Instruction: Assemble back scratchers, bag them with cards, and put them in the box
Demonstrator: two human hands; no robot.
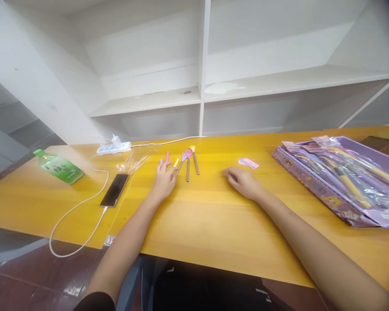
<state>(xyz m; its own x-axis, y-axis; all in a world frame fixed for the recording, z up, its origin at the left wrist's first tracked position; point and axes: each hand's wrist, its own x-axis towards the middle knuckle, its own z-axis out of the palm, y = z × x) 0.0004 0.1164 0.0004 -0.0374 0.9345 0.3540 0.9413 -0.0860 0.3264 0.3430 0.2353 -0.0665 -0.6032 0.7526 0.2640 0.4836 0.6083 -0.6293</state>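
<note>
My left hand (164, 179) lies flat on the yellow table (201, 216) with its fingers spread, fingertips touching the small pastel-handled pieces (167, 158) and the end of the purple mini rake (182, 160). Two more mini rakes, a pink one (188, 163) and a yellow one (194, 159), lie just to the right of it. My right hand (243, 181) rests palm down on the table with its fingers loosely curled, holding nothing. A small pink label card (248, 163) lies just beyond it.
A purple tray (314, 183) of packaged toys sits at the right. A black phone (114, 190) on a white cable, a power strip (113, 148), a clear plastic wrapper (132, 163) and a lying green bottle (58, 166) are at the left. White shelves stand behind.
</note>
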